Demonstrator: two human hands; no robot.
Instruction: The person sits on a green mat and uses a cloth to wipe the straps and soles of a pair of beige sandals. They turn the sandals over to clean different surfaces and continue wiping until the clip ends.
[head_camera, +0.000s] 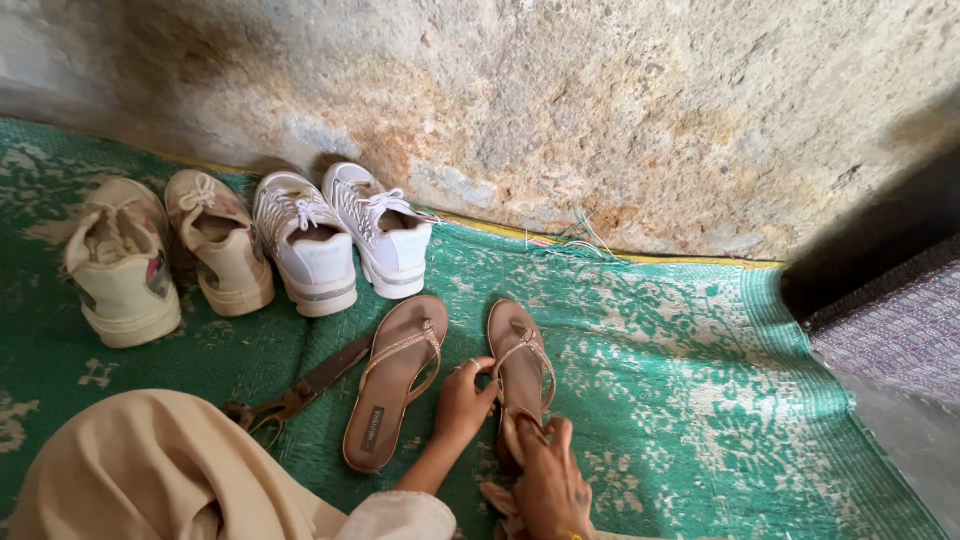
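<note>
4 shoes are lined up on the mat (680, 370) against the wall (600, 110): 1 pair of sneakers (165, 255) at the left, a 2nd pair of sneakers (340, 235) at its right. Nearer the viewer, 2 sandals are laid side by side: the left sandal (395, 380) and the right sandal (520, 365). The left hand (462, 400) is placed between them, touching the right sandal; the right hand (550, 485) is set on that sandal's near end. A strap (300, 392) lies left of the left sandal.
</note>
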